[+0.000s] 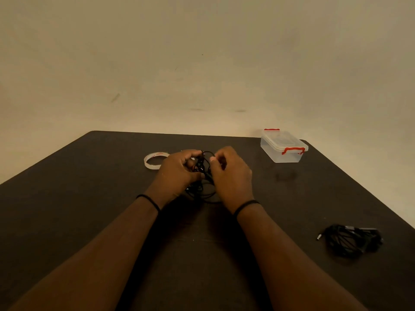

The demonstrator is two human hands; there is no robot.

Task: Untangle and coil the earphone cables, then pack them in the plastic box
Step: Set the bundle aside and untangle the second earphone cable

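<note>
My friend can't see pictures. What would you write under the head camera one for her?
Two bare hands, left hand and right hand, pinch a tangled black earphone cable over a dark table. A closed clear plastic box with red clips, a white tape ring and another black cable bundle lie nearby.
</note>
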